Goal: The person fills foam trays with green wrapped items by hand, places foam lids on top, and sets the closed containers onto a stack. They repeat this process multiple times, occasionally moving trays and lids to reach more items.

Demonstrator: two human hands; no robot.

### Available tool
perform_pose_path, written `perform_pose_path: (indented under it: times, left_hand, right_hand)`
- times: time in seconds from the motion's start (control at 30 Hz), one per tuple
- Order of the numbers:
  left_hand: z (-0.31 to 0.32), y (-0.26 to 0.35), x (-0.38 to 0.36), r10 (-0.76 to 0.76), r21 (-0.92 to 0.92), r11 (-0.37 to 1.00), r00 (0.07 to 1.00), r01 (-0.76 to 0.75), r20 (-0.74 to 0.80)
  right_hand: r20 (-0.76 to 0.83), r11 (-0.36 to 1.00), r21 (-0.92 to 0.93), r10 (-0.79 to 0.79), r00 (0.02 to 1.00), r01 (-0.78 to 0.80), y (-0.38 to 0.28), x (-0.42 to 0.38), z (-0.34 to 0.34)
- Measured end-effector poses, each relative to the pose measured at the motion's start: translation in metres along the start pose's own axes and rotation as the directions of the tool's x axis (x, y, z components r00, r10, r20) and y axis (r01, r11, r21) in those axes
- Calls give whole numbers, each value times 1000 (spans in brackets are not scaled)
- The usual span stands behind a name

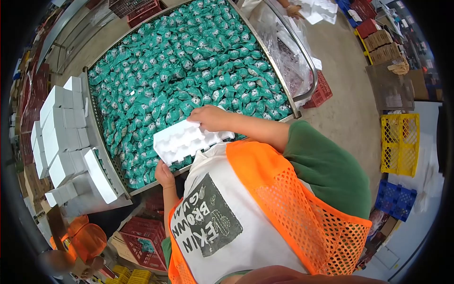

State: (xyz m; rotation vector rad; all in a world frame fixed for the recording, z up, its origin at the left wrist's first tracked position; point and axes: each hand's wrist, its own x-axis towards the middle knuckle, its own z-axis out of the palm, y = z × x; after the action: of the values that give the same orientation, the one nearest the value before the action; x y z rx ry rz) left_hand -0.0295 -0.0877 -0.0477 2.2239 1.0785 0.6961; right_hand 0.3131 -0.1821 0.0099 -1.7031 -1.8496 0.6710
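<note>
A white foam tray (pixel 182 142) with rows of moulded pockets is tilted in front of my chest, over the near edge of a large metal-framed table (pixel 88 90). My right hand (pixel 208 118) grips its upper edge, fingers closed over the rim. My left hand (pixel 164 174) is closed at its lower left corner, the fingers partly hidden. Beneath and beyond the tray, the table is covered with many small rounded items in twisted green wrappers (pixel 189 61).
White foam boxes (pixel 61 123) are stacked left of the table, beside a long white tray (pixel 100 175). Red crates (pixel 144 241) stand below at left. Another person's hand (pixel 294 10) is near white foam at the top right. A curved metal rail (pixel 309 61) borders the table's right side.
</note>
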Motion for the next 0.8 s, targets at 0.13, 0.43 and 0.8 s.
perform_pose_path:
  times: [0.13, 0.43, 0.8]
  left_hand:
    - [0, -3, -1, 8, 0, 1000, 1000, -8, 0]
    - [2, -4, -2, -9, 6, 1000, 1000, 9, -12]
    - [-1, 10, 8, -16, -169, 986, 998, 7, -53]
  right_hand:
    - [-9, 1000, -4, 0, 1000, 0, -2, -1, 0]
    - [-27, 1000, -20, -10, 1000, 9, 1, -2, 6]
    - [-22, 998, -41, -48, 999, 47, -10, 3, 12]
